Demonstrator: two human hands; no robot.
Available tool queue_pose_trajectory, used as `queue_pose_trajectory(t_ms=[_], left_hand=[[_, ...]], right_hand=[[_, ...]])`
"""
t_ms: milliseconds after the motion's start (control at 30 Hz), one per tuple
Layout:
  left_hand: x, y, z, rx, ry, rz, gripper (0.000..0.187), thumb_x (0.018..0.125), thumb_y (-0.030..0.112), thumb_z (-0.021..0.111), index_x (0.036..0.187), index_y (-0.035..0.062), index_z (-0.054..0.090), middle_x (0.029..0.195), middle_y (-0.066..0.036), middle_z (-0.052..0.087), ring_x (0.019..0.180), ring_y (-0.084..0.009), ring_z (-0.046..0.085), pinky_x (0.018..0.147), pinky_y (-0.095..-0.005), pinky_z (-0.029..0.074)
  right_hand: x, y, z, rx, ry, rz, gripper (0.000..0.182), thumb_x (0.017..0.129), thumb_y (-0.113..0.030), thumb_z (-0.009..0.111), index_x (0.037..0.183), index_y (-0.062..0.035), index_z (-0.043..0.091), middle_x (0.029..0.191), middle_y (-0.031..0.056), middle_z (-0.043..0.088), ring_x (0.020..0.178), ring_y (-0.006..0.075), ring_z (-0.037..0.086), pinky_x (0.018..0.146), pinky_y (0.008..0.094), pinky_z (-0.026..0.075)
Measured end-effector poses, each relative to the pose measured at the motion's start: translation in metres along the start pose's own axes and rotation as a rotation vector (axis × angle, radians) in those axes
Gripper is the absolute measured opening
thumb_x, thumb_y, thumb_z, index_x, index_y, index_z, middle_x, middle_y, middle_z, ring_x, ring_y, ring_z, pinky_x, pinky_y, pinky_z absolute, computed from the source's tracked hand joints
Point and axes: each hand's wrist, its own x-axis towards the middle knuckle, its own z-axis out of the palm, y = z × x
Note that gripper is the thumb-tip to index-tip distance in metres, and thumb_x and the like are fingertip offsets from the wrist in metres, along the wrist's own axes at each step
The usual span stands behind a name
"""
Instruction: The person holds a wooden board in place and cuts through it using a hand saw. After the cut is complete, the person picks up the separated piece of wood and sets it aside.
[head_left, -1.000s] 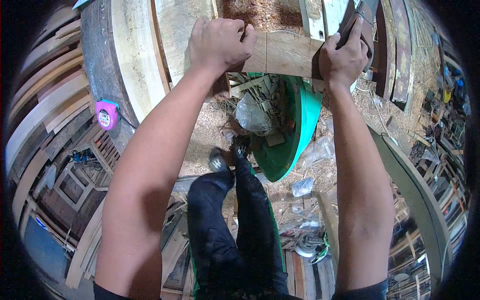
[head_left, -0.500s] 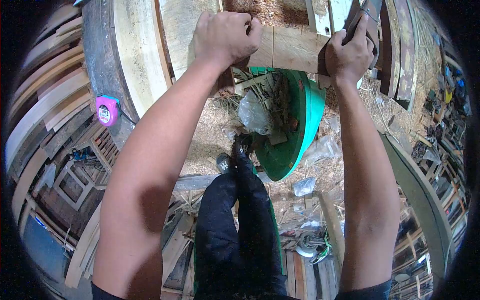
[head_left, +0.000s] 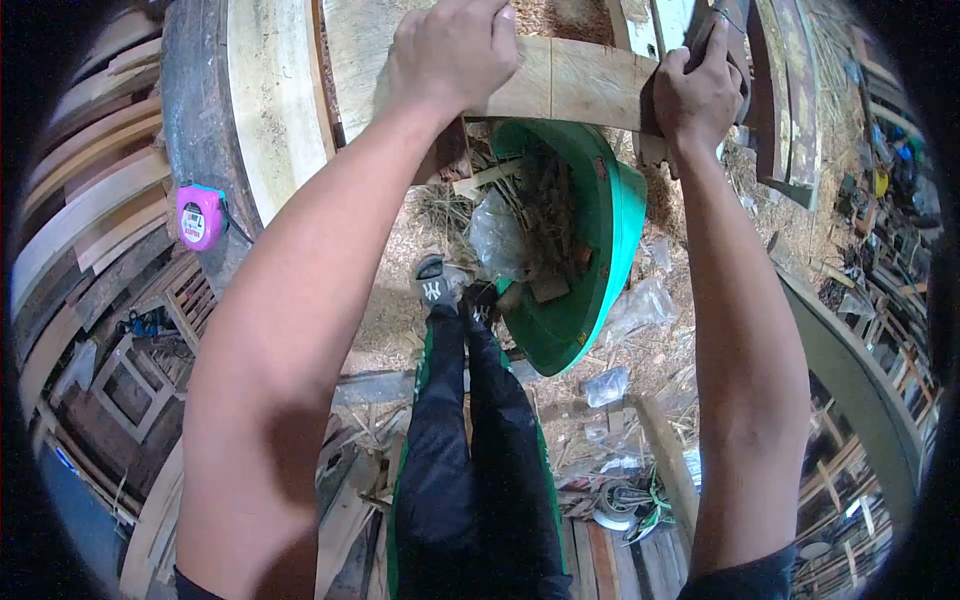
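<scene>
A pale wooden board [head_left: 590,82] lies crosswise at the top of the view, with a thin dark line across it. My left hand [head_left: 450,55] is on the board's left part, its thumb apart and its curled fingers partly cut off by the upper edge. At the board's right end my right hand [head_left: 700,95] is closed around a dark handle-like tool [head_left: 740,55], index finger stretched along it. A thin wire is tied near the tool's top. I cannot tell what kind of tool it is.
A pink tape measure [head_left: 202,217] lies on the dark plank at left, beside long pale planks [head_left: 280,90]. Below the board stands a green tub-like container [head_left: 615,230] with wood scraps and a plastic bag [head_left: 498,237]. Sawdust and offcuts litter the floor around my feet.
My left hand sits slightly higher in view, its thumb pointing more upward. My right hand and the tool have shifted only slightly. My left foot has stepped forward beside the other.
</scene>
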Motion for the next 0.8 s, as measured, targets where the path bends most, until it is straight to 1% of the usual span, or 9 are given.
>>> queue_pose_trajectory(t_ms=[67,100,200,267,300,433,500,633,800], left_hand=[[-0.005,-0.004,0.003,-0.147,0.144,0.039,0.027,0.098,0.027,0.057,0.102,0.0034,0.069,0.089,-0.02,0.063,0.085,-0.043,0.064,0.072,-0.053,0.052],[-0.011,-0.004,-0.003,-0.146,0.142,0.049,0.027,0.098,0.027,0.057,0.102,0.0034,0.069,0.089,-0.02,0.063,0.085,-0.043,0.064,0.072,-0.053,0.052],[-0.023,-0.007,-0.023,-0.152,0.012,0.102,0.037,0.097,0.038,0.061,0.112,0.0049,0.067,0.1,-0.019,0.064,0.096,-0.0398,0.064,0.083,-0.0499,0.052],[-0.038,-0.025,-0.035,0.18,-0.08,0.438,0.052,0.094,0.047,0.069,0.129,0.0084,0.062,0.115,-0.018,0.061,0.112,-0.0373,0.059,0.098,-0.0484,0.046],[-0.048,-0.032,-0.04,0.235,-0.131,0.46,0.068,0.088,0.05,0.076,0.141,0.0124,0.055,0.128,-0.017,0.057,0.125,-0.0378,0.052,0.108,-0.0506,0.039],[-0.055,-0.042,-0.039,0.091,-0.148,0.452,0.079,0.08,0.048,0.082,0.144,0.0119,0.055,0.135,-0.02,0.057,0.126,-0.0405,0.053,0.11,-0.0514,0.04],[-0.055,-0.043,-0.035,0.099,-0.126,0.473,0.078,0.081,0.046,0.082,0.145,0.0112,0.056,0.136,-0.021,0.057,0.127,-0.0411,0.052,0.11,-0.0516,0.04],[-0.057,-0.043,-0.034,0.086,-0.105,0.495,0.073,0.082,0.041,0.081,0.143,0.0082,0.059,0.137,-0.023,0.059,0.127,-0.0428,0.053,0.11,-0.052,0.041],[-0.05,-0.046,-0.037,0.048,-0.147,0.532,0.071,0.083,0.038,0.079,0.142,0.0036,0.059,0.137,-0.026,0.059,0.126,-0.044,0.054,0.11,-0.0517,0.041]], right_hand=[[-0.001,-0.004,-0.005,0.038,-0.099,0.092,0.07,0.091,-0.034,0.052,0.156,-0.008,0.044,0.121,0.0327,0.068,0.116,0.0492,0.063,0.107,0.0526,0.044],[-0.001,-0.007,-0.004,-0.081,-0.032,0.035,0.064,0.092,-0.031,0.056,0.149,-0.0027,0.051,0.114,0.0281,0.071,0.105,0.0413,0.069,0.1,0.0468,0.05],[-0.001,-0.009,-0.009,0.07,0.02,0.066,0.07,0.088,-0.026,0.058,0.155,-0.0137,0.046,0.117,0.0325,0.068,0.104,0.0456,0.068,0.101,0.0492,0.051],[0.001,-0.005,-0.005,-0.023,0.01,0.092,0.067,0.088,-0.022,0.057,0.154,-0.0134,0.048,0.114,0.0335,0.068,0.105,0.0468,0.067,0.096,0.0522,0.052],[0.001,-0.007,-0.006,0.007,0.007,0.105,0.067,0.088,-0.022,0.057,0.154,-0.0138,0.048,0.116,0.0341,0.068,0.103,0.0474,0.067,0.095,0.0521,0.053],[0.0,-0.001,0.001,-0.053,0.025,0.09,0.072,0.088,-0.026,0.057,0.158,-0.0162,0.041,0.126,0.0351,0.062,0.112,0.0481,0.064,0.102,0.0524,0.049],[0.003,-0.005,-0.012,-0.033,-0.107,0.113,0.068,0.089,-0.027,0.057,0.155,-0.0153,0.042,0.134,0.031,0.06,0.128,0.0446,0.056,0.109,0.0516,0.044],[0.008,-0.01,-0.026,-0.024,-0.133,0.036,0.052,0.09,-0.026,0.058,0.138,-0.0078,0.052,0.136,0.0251,0.061,0.127,0.0424,0.058,0.109,0.0509,0.044],[0.008,-0.027,-0.045,-0.018,-0.24,0.148,0.049,0.09,-0.023,0.057,0.136,-0.0067,0.055,0.131,0.0253,0.065,0.123,0.0423,0.062,0.105,0.0508,0.048]])
